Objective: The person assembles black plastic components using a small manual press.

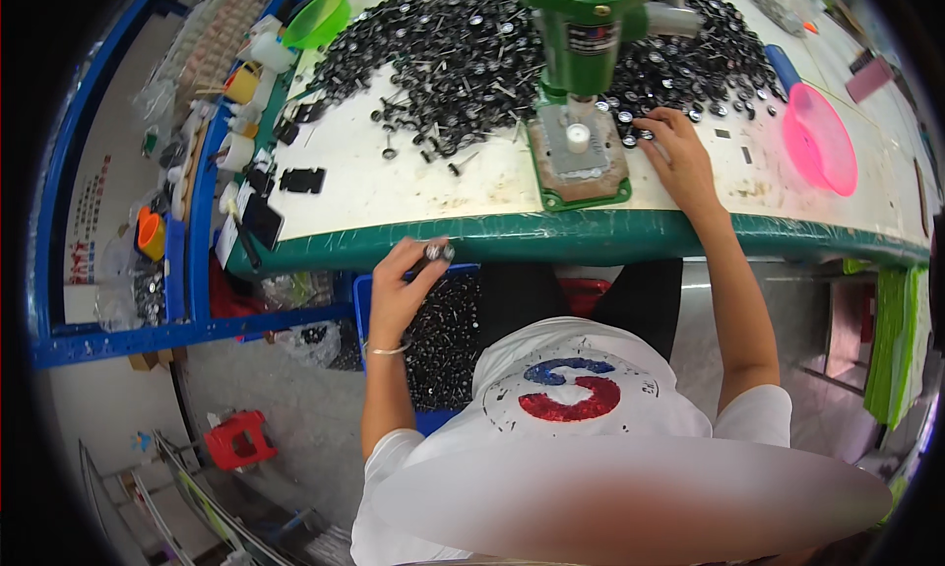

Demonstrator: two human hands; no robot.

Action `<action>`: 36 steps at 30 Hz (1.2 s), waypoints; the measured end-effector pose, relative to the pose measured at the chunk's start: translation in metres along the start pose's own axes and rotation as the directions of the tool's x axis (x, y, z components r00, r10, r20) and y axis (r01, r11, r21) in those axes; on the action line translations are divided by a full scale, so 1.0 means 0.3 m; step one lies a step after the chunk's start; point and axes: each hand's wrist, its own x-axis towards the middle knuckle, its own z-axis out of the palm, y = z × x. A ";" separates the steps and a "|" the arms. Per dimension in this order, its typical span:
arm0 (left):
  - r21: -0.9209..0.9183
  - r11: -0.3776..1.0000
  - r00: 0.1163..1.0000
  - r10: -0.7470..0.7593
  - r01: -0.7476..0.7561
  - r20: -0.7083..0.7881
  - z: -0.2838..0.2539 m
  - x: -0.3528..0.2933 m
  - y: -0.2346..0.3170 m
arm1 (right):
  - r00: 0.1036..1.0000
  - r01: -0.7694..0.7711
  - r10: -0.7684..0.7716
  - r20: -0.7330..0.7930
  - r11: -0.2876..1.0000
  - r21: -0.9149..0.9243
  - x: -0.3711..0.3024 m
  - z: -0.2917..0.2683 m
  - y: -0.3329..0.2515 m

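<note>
My left hand (402,279) is closed around small round black parts (439,252) with silver faces, held above the blue bin and just in front of the table edge. Beside the press, my right hand (679,157) has its thumb and forefinger around another small black-and-silver part (645,134) on the table. More of these parts lie by its fingertips. Between my hands stands a green bench press (583,59). A white round piece (578,136) sits on its base plate (551,162), under the ram. A large pile of black parts with thin stems (443,74) spreads behind it.
Below the table edge, a blue bin (362,310) holds many dark parts. A pink basket (822,138) lies at the right, a green bowl (317,18) at the far left. Bottles and a blue rack (202,231) stand left; a red stool (239,440) is on the floor.
</note>
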 end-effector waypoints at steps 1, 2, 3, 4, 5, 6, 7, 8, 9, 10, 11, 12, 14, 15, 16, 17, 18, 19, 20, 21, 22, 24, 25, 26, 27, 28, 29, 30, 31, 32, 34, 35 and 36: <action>0.003 0.997 0.996 -0.080 0.080 0.031 -0.053 -0.056 -0.026 | 0.999 -0.049 0.048 0.022 0.998 0.041 0.005 -0.002 -0.012; 0.012 0.990 0.989 -0.144 0.143 0.040 -0.101 -0.114 -0.072 | 0.999 -0.037 0.035 0.033 0.998 0.058 0.008 0.002 -0.014; 0.136 0.963 0.967 -0.245 0.234 0.073 -0.148 -0.159 -0.098 | 0.999 -0.033 0.032 0.017 0.998 0.053 0.005 0.000 -0.008; 0.260 0.912 0.933 -0.350 0.317 0.089 -0.180 -0.193 -0.101 | 1.000 -0.027 0.027 0.000 0.998 0.052 0.005 0.002 -0.010; 0.261 0.908 0.930 -0.359 0.328 0.079 -0.190 -0.214 -0.109 | 0.998 -0.063 0.062 0.012 0.996 0.066 0.008 -0.004 -0.023; 0.480 0.860 0.975 -0.218 0.177 0.032 -0.196 -0.228 -0.114 | 0.998 -0.057 0.056 0.018 0.996 0.073 0.003 0.001 -0.024; 0.675 0.737 0.998 -0.064 0.032 0.022 -0.201 -0.236 -0.113 | 0.998 -0.064 0.065 0.000 0.994 0.086 0.002 0.003 -0.023; 0.672 0.740 0.998 -0.065 0.037 0.017 -0.191 -0.210 -0.079 | 0.997 -0.072 0.074 -0.017 0.993 0.093 -0.001 0.005 -0.019; 0.524 0.844 0.993 -0.108 0.113 -0.041 -0.174 -0.162 -0.045 | 0.997 -0.068 0.070 -0.035 0.995 0.079 -0.002 0.008 -0.014; 0.357 0.916 0.983 -0.161 0.183 -0.092 -0.152 -0.111 -0.009 | 0.997 -0.063 0.066 -0.034 0.995 0.080 -0.003 0.008 -0.017; 0.310 0.944 0.990 -0.076 0.111 -0.121 -0.126 -0.065 -0.003 | 0.996 -0.059 0.066 -0.058 0.993 0.103 -0.005 0.006 -0.022; 0.266 0.963 0.988 0.009 0.033 -0.155 -0.098 -0.010 0.004 | 0.994 -0.056 0.067 -0.084 0.990 0.126 -0.005 0.004 -0.024; 0.282 0.950 0.949 0.202 -0.130 -0.243 -0.015 0.122 0.019 | 0.991 -0.079 0.092 -0.092 0.986 0.145 -0.010 0.004 -0.018; 0.279 0.950 0.948 0.209 -0.139 -0.240 0.021 0.182 0.006 | 0.988 -0.101 0.120 -0.099 0.980 0.173 -0.010 0.003 -0.014; 0.390 0.895 0.923 0.319 -0.218 -0.216 0.054 0.230 -0.021 | 0.987 -0.101 0.120 -0.104 0.980 0.170 -0.009 0.004 -0.017; 0.488 0.820 0.888 0.427 -0.299 -0.174 0.084 0.268 -0.038 | 0.986 -0.080 0.108 -0.129 0.975 0.206 -0.011 0.000 -0.014; 0.480 0.820 0.885 0.435 -0.313 -0.165 0.100 0.287 -0.053 | 0.983 -0.057 0.096 -0.154 0.969 0.241 -0.011 -0.001 -0.013; 0.444 0.858 0.923 0.354 -0.257 -0.150 0.120 0.309 -0.056 | 0.980 -0.057 0.104 -0.171 0.965 0.255 -0.012 -0.005 -0.011; 0.411 0.890 0.954 0.270 -0.197 -0.129 0.136 0.328 -0.060 | 0.977 -0.073 0.118 -0.180 0.968 0.240 -0.011 -0.005 -0.007; 0.358 0.918 0.963 0.233 -0.171 -0.135 0.137 0.328 -0.064 | 0.975 -0.063 0.122 -0.184 0.953 0.297 -0.008 -0.001 -0.002; 0.345 0.919 0.963 0.242 -0.190 -0.115 0.142 0.329 -0.057 | 0.973 -0.055 0.129 -0.191 0.935 0.350 -0.010 0.002 0.004; 0.172 0.977 0.988 0.138 -0.124 -0.072 0.147 0.329 -0.046 | 0.958 -0.148 0.241 -0.152 0.877 0.458 -0.009 0.010 -0.014; 0.095 0.987 0.986 0.136 -0.128 -0.092 0.149 0.324 -0.051 | 0.965 -0.127 0.220 -0.142 0.868 0.479 -0.001 0.014 -0.042; 0.091 0.987 0.987 0.140 -0.132 -0.085 0.164 0.320 -0.058 | 0.972 -0.106 0.196 -0.130 0.859 0.502 0.009 0.020 -0.073; -0.099 0.985 0.983 0.128 -0.141 -0.129 0.183 0.316 -0.065 | 0.980 -0.078 0.160 -0.115 0.850 0.521 0.027 0.023 -0.106; -0.282 0.948 0.980 0.104 -0.149 -0.169 0.194 0.305 -0.066 | 0.987 -0.051 0.124 -0.098 0.838 0.544 0.043 0.025 -0.144; -0.284 0.947 0.981 0.106 -0.150 -0.164 0.200 0.302 -0.057 | 0.992 -0.016 0.084 -0.099 0.834 0.552 0.060 0.028 -0.173; -0.484 0.875 0.995 -0.069 0.024 -0.076 0.204 0.299 -0.043 | 0.991 -0.018 0.087 -0.100 0.835 0.550 0.066 0.045 -0.193; -0.646 0.738 0.975 -0.220 0.194 0.042 0.204 0.299 -0.034 | 0.993 0.051 0.010 -0.118 0.861 0.506 0.076 0.063 -0.208; -0.647 0.739 0.975 -0.217 0.191 0.040 0.207 0.299 -0.037 | 0.989 0.122 -0.068 -0.132 0.880 0.460 0.083 0.073 -0.218; -0.600 0.795 0.996 -0.090 0.088 0.026 0.211 0.295 -0.050 | 0.991 0.108 -0.061 -0.118 0.885 0.452 0.090 0.078 -0.231; -0.601 0.795 0.996 -0.089 0.085 0.024 0.211 0.291 -0.053 | 0.994 0.091 -0.050 -0.102 0.891 0.446 0.091 0.080 -0.237; -0.594 0.799 0.995 -0.098 0.093 0.025 0.211 0.288 -0.054 | 0.996 0.073 -0.039 -0.086 0.896 0.439 0.092 0.081 -0.241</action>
